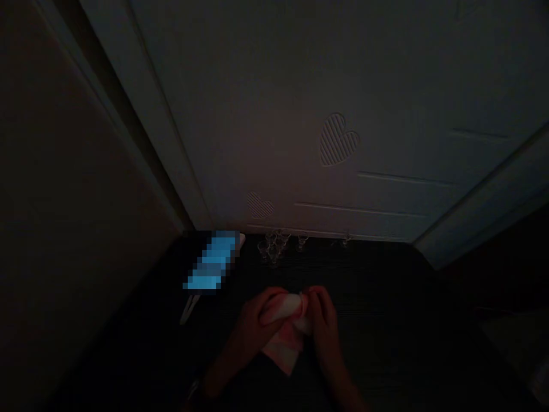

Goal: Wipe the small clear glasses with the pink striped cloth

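Observation:
A pink and white cloth (288,337) is bunched between my two hands over the dark table, one corner hanging down toward me. My left hand (259,320) has its fingers wrapped round the cloth's left side. On the other side, my right hand (322,312) grips the bunched end with curled fingers. Whether anything lies inside the folds cannot be made out in the dim light. Beyond my hands, several small clear stemmed glasses (274,249) stand in a cluster near the wall. To their right are another small glass (302,241) and a fainter glass piece (345,240).
A device with a bright blue, blurred-out screen (212,260) rests at the table's back left, a pale strap or cable (189,309) beside it. A white panel with embossed hearts (337,140) rises behind the dark tabletop (377,297). The room is very dark.

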Demonstrator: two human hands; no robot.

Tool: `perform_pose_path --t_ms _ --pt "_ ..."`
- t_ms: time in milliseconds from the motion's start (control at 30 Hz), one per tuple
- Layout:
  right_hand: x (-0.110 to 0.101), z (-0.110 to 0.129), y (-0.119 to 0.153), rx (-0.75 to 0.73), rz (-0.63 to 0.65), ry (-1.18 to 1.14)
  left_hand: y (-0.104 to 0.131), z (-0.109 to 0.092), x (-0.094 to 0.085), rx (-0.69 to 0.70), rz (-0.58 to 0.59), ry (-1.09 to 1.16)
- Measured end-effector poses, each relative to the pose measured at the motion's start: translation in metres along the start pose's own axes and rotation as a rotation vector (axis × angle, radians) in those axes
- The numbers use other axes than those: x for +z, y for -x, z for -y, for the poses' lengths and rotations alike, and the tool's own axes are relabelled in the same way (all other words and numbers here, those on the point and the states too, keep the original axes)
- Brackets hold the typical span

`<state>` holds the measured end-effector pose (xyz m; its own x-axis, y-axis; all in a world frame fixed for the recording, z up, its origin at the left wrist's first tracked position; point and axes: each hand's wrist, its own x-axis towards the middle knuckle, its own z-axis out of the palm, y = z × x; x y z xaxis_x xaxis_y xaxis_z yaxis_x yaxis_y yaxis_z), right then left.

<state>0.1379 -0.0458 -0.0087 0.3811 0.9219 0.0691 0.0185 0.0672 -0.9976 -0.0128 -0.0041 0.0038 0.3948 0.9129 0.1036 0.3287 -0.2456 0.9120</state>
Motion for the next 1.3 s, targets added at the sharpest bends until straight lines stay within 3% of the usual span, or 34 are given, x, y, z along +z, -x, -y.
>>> perform_pose_path --t_ms 167,333,667,967,1300 --pt "-0.001 0.0 -0.004 -0.03 -0.04 0.03 0.001 -0.007 -0.001 0.016 0.009 0.017" --pt "-0.003 -0.005 -0.007 0.104 -0.001 0.015 0.003 -0.011 -0.001 0.011 0.006 0.045" --pt "-0.006 0.0 -0.008 0.067 -0.106 -0.052 0.0 -0.002 -0.001 -0.002 0.011 0.09" --pt "-0.008 -0.004 -0.005 0.061 -0.076 -0.046 -0.001 -0.002 -0.004 -0.076 0.028 0.093" --pt "-0.016 -0.011 -0.01 0.107 -0.143 -0.09 -0.005 0.007 -0.011 -0.075 -0.071 0.052"
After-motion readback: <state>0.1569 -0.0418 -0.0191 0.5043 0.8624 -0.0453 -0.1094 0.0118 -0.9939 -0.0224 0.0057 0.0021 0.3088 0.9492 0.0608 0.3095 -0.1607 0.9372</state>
